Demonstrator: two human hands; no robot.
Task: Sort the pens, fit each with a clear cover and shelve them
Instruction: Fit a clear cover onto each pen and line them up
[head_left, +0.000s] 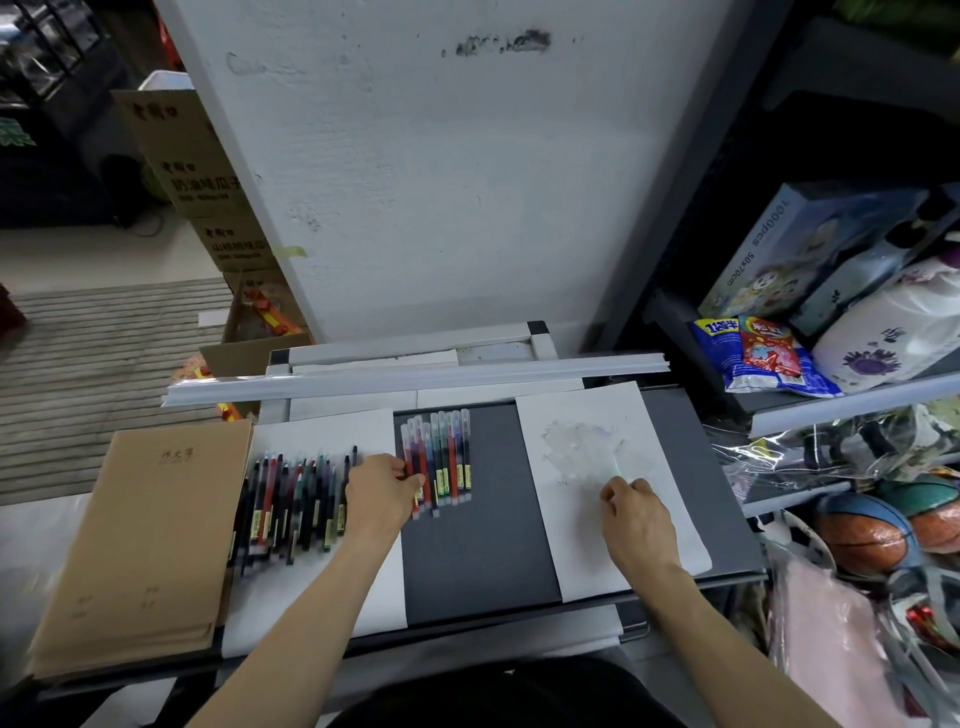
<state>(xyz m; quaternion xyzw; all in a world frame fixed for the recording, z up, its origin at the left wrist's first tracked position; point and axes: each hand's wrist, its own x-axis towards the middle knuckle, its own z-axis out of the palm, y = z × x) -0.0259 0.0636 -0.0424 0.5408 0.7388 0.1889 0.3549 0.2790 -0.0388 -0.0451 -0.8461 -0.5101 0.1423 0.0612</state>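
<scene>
Low centre, the left hand (382, 491) pinches the leftmost of the covered pens (441, 457), which lie in a row on the dark desk (478, 561). To the right, the right hand (636, 512) curls at the clear covers (584, 447) on white paper (587, 561); whether it grasps one I cannot tell. Bare pens (296, 499) lie heaped at left.

Worn on the head, wide-angle, looking forward and steeply down, close above the grey tabletop (478, 561); left hand (382, 493) and right hand (636, 514) near mid-frame, white pillar (441, 182) ahead, stocked shelves (831, 410) along the right edge.
</scene>
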